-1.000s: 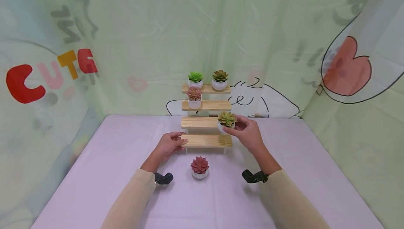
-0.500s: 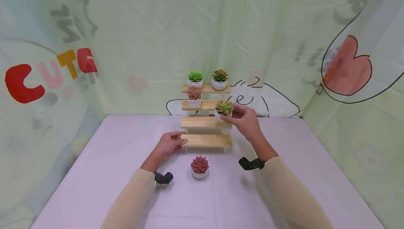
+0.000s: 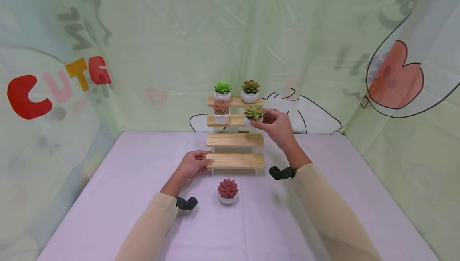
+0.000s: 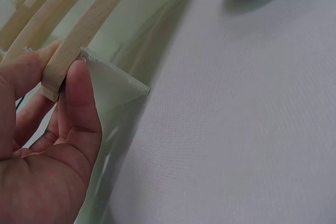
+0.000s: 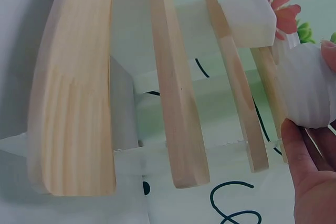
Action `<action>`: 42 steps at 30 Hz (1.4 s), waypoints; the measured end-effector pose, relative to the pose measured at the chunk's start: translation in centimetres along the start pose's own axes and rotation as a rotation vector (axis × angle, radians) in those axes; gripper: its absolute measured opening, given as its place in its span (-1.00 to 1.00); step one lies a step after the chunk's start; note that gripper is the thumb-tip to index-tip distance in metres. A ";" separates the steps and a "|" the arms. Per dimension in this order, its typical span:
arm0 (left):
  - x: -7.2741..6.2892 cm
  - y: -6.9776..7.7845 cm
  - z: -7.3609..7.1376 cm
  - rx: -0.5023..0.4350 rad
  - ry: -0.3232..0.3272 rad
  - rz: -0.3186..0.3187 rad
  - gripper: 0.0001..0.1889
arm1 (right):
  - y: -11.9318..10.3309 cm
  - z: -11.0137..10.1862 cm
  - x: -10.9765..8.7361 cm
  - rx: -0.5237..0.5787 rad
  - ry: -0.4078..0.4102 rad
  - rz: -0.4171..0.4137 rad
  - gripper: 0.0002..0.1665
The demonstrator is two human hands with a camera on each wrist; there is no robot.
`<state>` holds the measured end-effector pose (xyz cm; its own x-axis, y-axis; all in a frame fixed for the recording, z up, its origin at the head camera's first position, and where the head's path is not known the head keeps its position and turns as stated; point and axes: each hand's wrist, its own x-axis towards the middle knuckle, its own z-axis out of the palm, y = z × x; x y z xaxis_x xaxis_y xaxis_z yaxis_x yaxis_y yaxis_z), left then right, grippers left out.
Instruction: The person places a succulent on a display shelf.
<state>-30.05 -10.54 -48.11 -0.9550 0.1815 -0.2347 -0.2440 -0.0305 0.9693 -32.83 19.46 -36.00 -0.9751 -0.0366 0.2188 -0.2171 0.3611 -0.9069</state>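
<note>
My right hand [image 3: 278, 126] holds a potted succulent [image 3: 253, 114] with yellow-green leaves, thumb and fingers round its white pot [image 5: 307, 85]. It is at the right end of the second wooden shelf from the top. My left hand [image 3: 191, 166] pinches the left end of the lowest shelf [image 3: 237, 161] of a four-step plant stand; the left wrist view shows thumb and fingers on the wooden board [image 4: 79, 35]. A reddish-pink succulent in a square white pot [image 3: 221, 113] stands on the second shelf's left part. A dark red succulent [image 3: 228, 191] in a round pot sits on the table before the stand.
On the top shelf stand a bright green succulent [image 3: 222, 90] and a brownish-green one [image 3: 250, 91], both in white pots. The third shelf [image 3: 233, 139] lies between. A patterned curtain [image 3: 172, 53] hangs behind the table [image 3: 143, 157] and at both sides.
My right hand has raised the yellow-green succulent from beside the third shelf up to the second shelf, slightly leftward. My left hand has stayed on the lowest shelf.
</note>
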 end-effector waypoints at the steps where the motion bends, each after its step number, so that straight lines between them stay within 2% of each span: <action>1: 0.0 0.0 0.0 -0.003 -0.001 -0.001 -0.52 | 0.0 0.0 0.2 -0.004 -0.002 0.000 -0.22; 8: 0.0 -0.2 0.0 -0.006 0.002 0.000 -0.52 | -0.1 0.5 1.2 0.009 -0.012 0.001 -0.27; 16: 0.1 -0.2 0.0 -0.008 0.008 -0.004 -0.54 | 0.5 0.9 2.0 -0.025 -0.008 0.027 -0.24; 26: 0.2 -0.1 -0.1 0.007 0.009 -0.013 -0.54 | 0.9 1.1 2.3 -0.028 -0.010 0.012 -0.30; 34: 0.1 -0.1 0.0 -0.004 0.003 -0.016 -0.54 | 1.0 1.2 2.3 -0.102 0.016 0.011 -0.34; 39: 0.1 0.0 0.0 0.001 0.007 -0.014 -0.54 | 1.0 1.2 2.1 -0.099 -0.008 0.016 -0.29; 42: 0.0 0.1 0.1 0.004 0.010 -0.014 -0.54 | 1.1 1.3 1.7 -0.084 0.007 0.013 -0.23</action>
<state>-30.07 -10.47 -48.03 -0.9533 0.1717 -0.2486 -0.2562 -0.0238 0.9663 -34.83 18.63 -37.09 -0.9774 -0.0250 0.2097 -0.1993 0.4381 -0.8765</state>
